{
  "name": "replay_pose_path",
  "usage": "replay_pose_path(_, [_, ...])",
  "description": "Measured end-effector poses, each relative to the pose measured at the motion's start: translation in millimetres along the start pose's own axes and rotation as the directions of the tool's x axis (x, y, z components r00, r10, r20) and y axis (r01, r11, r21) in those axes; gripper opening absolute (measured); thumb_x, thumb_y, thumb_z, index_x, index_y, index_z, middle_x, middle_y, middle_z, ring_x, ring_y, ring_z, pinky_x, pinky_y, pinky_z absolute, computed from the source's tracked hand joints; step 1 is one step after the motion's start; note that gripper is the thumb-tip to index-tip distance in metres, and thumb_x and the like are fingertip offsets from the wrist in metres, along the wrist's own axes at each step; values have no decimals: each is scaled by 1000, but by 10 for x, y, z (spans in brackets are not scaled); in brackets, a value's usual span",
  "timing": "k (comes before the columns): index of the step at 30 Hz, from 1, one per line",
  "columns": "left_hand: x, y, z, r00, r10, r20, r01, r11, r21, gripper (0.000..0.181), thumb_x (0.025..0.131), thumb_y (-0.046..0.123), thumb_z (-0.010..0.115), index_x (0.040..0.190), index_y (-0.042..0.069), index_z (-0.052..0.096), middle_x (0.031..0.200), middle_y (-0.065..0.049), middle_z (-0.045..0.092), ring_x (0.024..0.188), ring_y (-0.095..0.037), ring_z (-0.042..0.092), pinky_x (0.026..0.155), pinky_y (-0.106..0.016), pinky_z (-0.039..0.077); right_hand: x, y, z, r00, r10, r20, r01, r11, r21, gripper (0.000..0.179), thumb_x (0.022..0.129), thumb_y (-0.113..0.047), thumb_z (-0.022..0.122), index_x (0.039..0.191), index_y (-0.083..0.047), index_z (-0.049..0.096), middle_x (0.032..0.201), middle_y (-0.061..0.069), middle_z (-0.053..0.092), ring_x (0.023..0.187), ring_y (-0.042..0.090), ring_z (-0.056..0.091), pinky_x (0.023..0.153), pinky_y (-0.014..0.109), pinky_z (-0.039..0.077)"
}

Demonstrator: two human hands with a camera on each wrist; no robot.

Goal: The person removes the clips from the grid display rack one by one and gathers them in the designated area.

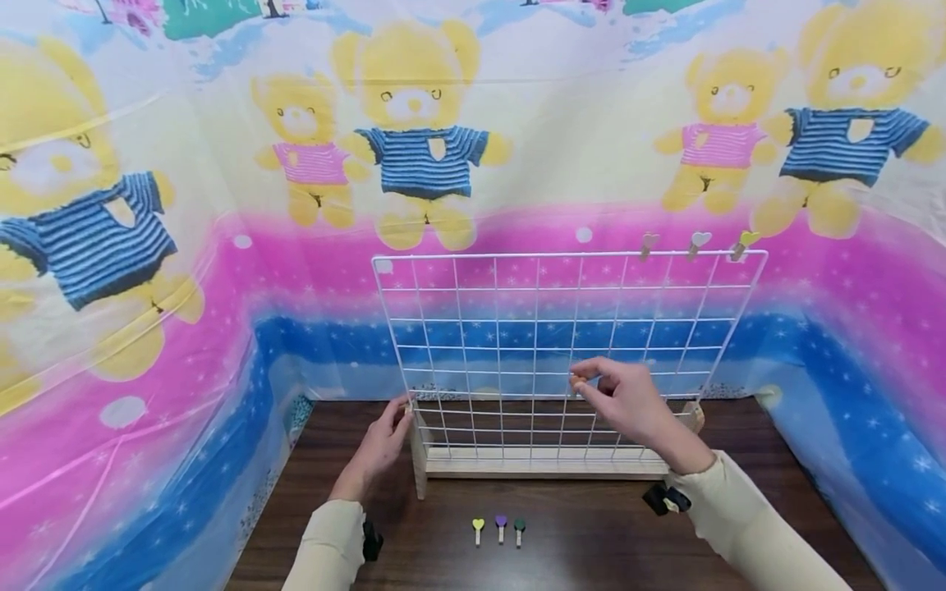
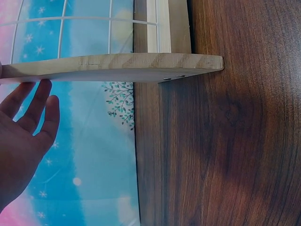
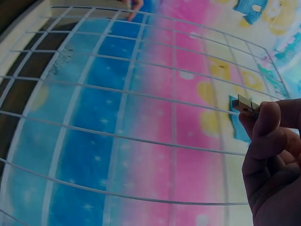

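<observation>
A white wire grid [image 1: 517,320] stands upright in a wooden base [image 1: 547,469] with a wooden side leg [image 2: 113,61] at its left end. My left hand [image 1: 380,443] holds the upper part of that leg, its fingertips against the outer face in the left wrist view. In front of the grid, right of its middle, my right hand [image 1: 628,402] pinches a small wooden clothespin [image 3: 247,106] between thumb and forefinger. Fingers cover much of it. Three heart-topped clothespins sit on the grid's top bar at the right: pinkish-beige [image 1: 648,244], white [image 1: 698,244] and yellow [image 1: 744,244].
On the dark wooden table [image 1: 591,542], before the base, lie yellow [image 1: 478,529], purple [image 1: 501,528] and dark green [image 1: 520,529] heart clothespins in a row. A bear-printed cloth [image 1: 547,164] hangs behind the grid and along both sides.
</observation>
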State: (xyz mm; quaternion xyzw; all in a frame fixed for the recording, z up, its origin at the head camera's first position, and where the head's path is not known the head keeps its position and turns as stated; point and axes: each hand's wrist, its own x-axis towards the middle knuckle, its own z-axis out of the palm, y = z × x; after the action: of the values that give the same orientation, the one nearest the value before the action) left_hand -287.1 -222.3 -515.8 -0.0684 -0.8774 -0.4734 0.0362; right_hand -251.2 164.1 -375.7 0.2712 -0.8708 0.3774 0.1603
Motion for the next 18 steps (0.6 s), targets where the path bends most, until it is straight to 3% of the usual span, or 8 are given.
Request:
replay_pose_path(7, [6, 14, -10, 1000, 8, -7, -8, 1000, 2, 38, 103, 23, 42, 141, 23, 40, 134, -19, 50, 123, -33, 46, 96, -52, 40, -201, 187, 317, 992, 94, 80, -97, 995, 34, 14, 89, -15, 68, 103, -14, 69, 87, -5, 69, 50, 5, 51, 42, 25, 42])
replay_pose_path(12, [0, 21, -11, 1000, 14, -9, -14, 1000, 3, 38, 103, 22, 43, 141, 22, 41, 133, -19, 51, 123, -33, 47, 96, -52, 40, -361, 314, 524, 973, 170, 153, -179, 983, 44, 13, 88, -15, 69, 101, -16, 69, 84, -7, 68, 52, 6, 52, 43, 25, 43])
replay_pose_path(18, [3, 9, 2, 1000, -1, -6, 1, 1000, 5, 38, 103, 24, 42, 141, 23, 40, 133, -19, 50, 123, -34, 46, 96, -53, 40, -556, 498, 800, 963, 179, 204, -191, 981, 41, 9, 89, -16, 67, 98, -19, 68, 86, -9, 67, 47, 6, 46, 40, 24, 38])
